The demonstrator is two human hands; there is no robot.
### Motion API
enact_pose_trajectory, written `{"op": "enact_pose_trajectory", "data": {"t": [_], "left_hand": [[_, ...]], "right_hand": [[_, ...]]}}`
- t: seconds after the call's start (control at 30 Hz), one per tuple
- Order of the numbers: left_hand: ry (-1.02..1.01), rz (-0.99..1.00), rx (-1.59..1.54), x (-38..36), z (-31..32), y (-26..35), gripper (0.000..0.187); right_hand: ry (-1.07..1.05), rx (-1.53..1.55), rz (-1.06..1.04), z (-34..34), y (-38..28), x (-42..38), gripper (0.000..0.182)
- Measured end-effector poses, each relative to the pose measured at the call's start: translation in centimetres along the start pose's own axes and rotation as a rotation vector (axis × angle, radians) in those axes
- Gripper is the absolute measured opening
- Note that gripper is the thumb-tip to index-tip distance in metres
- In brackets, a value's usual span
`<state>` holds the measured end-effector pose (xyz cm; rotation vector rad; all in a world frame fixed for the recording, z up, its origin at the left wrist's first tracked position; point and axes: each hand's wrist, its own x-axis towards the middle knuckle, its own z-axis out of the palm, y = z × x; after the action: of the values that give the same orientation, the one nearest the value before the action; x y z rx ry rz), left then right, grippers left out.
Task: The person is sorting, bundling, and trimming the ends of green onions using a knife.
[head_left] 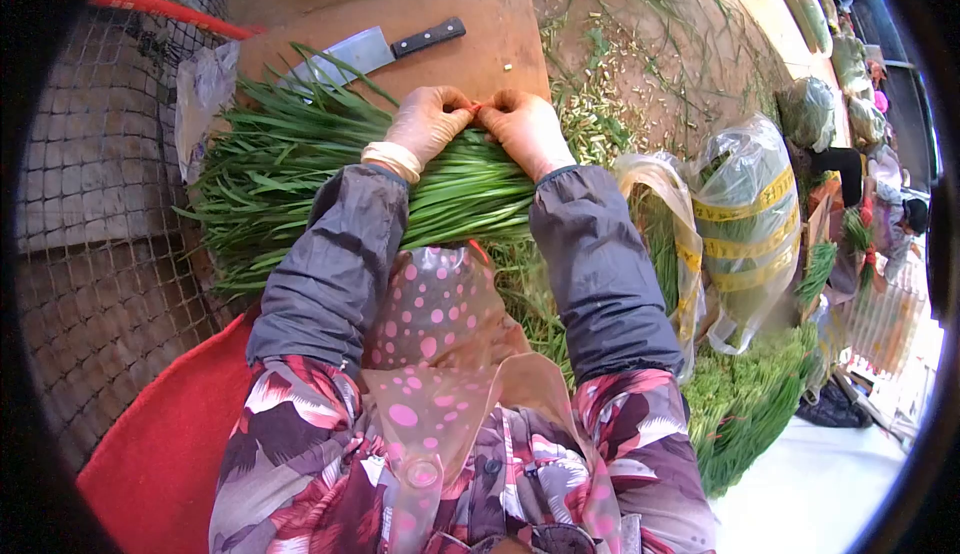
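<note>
A large bundle of long green leafy stalks [290, 169] lies across a wooden board [500, 29], leaf ends to the left. Over its upper edge, my left hand [430, 124] pinches a thin red tie between thumb and finger. My right hand [522, 129] pinches the same red tie, its fingertips almost touching the left ones. Both hands seem to wear thin gloves, with a pale band at the left wrist. Beyond the bundle lies a cleaver [385, 52] with a black handle, its blade pointing left and partly under leaves.
Cut stem pieces [600, 104] are scattered right of the board. A clear bag with yellow tape [745, 224] stands at the right, above more green bundles [750, 404]. Netting [100, 204] borders the left side. Farther right, a person's dark sleeve [845, 169] shows among bags.
</note>
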<state>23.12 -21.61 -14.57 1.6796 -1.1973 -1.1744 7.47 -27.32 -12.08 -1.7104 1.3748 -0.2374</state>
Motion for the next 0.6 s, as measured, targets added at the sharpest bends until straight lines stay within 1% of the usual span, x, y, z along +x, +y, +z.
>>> {"op": "enact_pose_trajectory", "data": {"t": [0.03,0.1,0.17,0.23,0.27,0.3,0.37,0.43,0.5,0.53,0.57,0.6], "left_hand": [[0.014,0.033,0.050,0.2,0.0,-0.3,0.017],[0.025,0.068,0.100,0.3,0.0,-0.5,0.017],[0.058,0.079,0.111,0.1,-0.1,-0.5,0.020],[0.062,0.106,0.150,0.1,0.0,-0.6,0.020],[0.062,0.102,0.157,0.2,0.0,-0.6,0.019],[0.062,0.100,0.166,0.3,0.0,-0.6,0.019],[0.054,0.099,0.190,0.4,0.0,-0.6,0.019],[0.069,0.162,0.169,0.7,0.2,-1.2,0.020],[0.078,0.166,0.170,0.6,0.1,-1.1,0.020],[0.078,0.137,0.186,0.2,0.2,-0.6,0.020],[0.077,0.106,0.201,-0.1,0.0,-0.1,0.020],[0.090,0.153,0.208,0.0,0.0,-0.4,0.019]], "right_hand": [[-0.001,0.005,0.006,-0.2,-0.4,-0.5,0.027],[0.199,0.456,-0.142,-1.3,-1.6,-2.1,0.016],[0.338,0.503,-0.326,-4.5,-2.9,-5.8,0.013],[0.294,0.225,-0.165,-8.2,-3.6,-11.7,0.013],[0.181,0.258,-0.068,-8.4,-2.7,-14.2,0.013],[0.069,0.292,0.028,-7.9,-1.5,-16.3,0.012],[0.104,0.261,-0.165,-3.9,1.9,-19.0,0.021],[0.119,0.074,-0.295,-0.6,2.9,-19.4,0.031],[0.135,0.144,-0.314,1.9,1.7,-18.6,0.038],[0.174,0.198,-0.376,3.0,1.5,-18.0,0.032],[0.173,0.207,-0.384,3.6,1.7,-17.5,0.032],[0.169,0.310,-0.412,4.1,1.9,-17.0,0.029]]}}
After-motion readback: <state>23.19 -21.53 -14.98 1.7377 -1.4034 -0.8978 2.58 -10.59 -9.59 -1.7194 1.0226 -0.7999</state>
